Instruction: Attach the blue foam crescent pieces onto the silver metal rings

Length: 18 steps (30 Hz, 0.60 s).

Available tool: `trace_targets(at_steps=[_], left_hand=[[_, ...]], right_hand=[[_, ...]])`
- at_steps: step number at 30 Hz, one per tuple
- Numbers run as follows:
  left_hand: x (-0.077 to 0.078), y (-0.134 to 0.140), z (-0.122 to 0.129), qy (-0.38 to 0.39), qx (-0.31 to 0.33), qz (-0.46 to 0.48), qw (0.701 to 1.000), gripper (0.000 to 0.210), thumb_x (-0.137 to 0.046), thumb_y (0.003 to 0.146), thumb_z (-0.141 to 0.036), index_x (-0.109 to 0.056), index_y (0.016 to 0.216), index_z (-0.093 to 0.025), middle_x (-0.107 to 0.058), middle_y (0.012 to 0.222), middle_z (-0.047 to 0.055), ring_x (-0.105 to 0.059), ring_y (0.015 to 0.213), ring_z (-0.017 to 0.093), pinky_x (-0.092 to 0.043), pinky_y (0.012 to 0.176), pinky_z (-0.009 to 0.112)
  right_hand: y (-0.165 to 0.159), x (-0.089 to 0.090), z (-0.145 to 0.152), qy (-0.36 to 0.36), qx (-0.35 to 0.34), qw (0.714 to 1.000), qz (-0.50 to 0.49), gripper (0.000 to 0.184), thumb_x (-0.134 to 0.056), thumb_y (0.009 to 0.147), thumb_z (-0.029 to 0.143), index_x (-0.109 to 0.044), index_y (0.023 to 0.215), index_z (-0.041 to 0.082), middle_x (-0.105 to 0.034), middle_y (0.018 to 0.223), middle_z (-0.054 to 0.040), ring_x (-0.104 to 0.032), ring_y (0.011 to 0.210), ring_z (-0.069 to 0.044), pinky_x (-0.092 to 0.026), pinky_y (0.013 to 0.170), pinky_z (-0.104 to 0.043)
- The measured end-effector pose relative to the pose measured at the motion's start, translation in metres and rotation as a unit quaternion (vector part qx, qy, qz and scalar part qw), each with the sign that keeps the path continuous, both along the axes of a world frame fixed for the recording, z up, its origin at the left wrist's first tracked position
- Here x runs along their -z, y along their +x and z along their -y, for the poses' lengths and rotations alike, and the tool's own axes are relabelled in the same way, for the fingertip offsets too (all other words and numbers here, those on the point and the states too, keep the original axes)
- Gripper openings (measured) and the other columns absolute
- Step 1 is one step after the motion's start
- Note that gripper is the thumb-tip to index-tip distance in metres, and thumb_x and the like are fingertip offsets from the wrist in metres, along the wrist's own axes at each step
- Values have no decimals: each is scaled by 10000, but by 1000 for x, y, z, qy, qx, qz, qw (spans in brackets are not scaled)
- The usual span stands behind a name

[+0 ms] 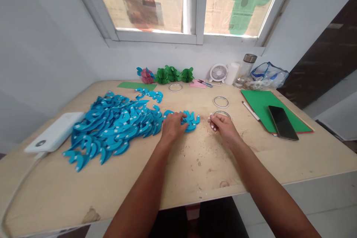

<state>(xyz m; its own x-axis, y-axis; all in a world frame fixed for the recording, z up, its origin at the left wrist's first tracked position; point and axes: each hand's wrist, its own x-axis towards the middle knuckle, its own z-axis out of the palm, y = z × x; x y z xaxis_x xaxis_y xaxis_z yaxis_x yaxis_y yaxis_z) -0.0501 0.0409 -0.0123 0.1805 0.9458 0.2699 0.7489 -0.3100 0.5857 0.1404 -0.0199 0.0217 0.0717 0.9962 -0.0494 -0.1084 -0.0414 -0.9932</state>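
In the head view my left hand [173, 126] lies over a small cluster of curved blue paper pieces [191, 122], with thumb and fingers apart. Its fingers partly cover those pieces. My right hand [223, 124], just to the right of the cluster, pinches a tiny white piece of tape [211, 114] between thumb and forefinger. More small white squares show on its lower fingers. To the left spreads a big heap of blue paper cut-outs [119, 119], many bearing small white squares. A roll of tape [221, 113] lies right behind my right hand and is partly hidden by it.
More tape rolls [221, 102] lie farther back. A white power bank [55, 132] with a cable stands left. On the right are a phone [283, 122], green sheets [256, 106] and a pen [251, 111]. Paper flowers [172, 74], a small fan [219, 73] and a bottle [245, 68] line the wall.
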Motion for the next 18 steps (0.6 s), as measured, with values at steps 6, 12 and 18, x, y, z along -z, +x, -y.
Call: trace_targets(at_steps=[6, 12, 18], left_hand=[[-8, 6, 5, 29, 3, -108, 994, 233, -552, 721, -192, -686, 907, -237, -670, 914, 78, -546, 920, 254, -384, 776, 346], [-12, 10, 10, -50, 86, -160, 982, 227, -601, 710, -332, -710, 885, -236, -654, 897, 68, -526, 946, 253, -352, 794, 330], [-11, 13, 10, -73, 84, -174, 978, 208, -601, 711, -316, -706, 857, -213, -634, 898, 84, -504, 957, 260, -335, 777, 333]], right_hand=[[0, 1, 0, -6, -1, 1000, -4, 353, -650, 680, 509, -605, 638, 161, -492, 495, 31, -380, 460, -71, -266, 460, -227], [2, 4, -1, -7, -5, 1000, 0, 348, -640, 696, 500, -608, 656, 156, -493, 503, 34, -385, 468, -68, -274, 469, -222], [1, 4, -2, -1, -6, 1000, 0, 346, -637, 696, 500, -607, 649, 159, -492, 499, 31, -378, 463, -73, -270, 466, -231]])
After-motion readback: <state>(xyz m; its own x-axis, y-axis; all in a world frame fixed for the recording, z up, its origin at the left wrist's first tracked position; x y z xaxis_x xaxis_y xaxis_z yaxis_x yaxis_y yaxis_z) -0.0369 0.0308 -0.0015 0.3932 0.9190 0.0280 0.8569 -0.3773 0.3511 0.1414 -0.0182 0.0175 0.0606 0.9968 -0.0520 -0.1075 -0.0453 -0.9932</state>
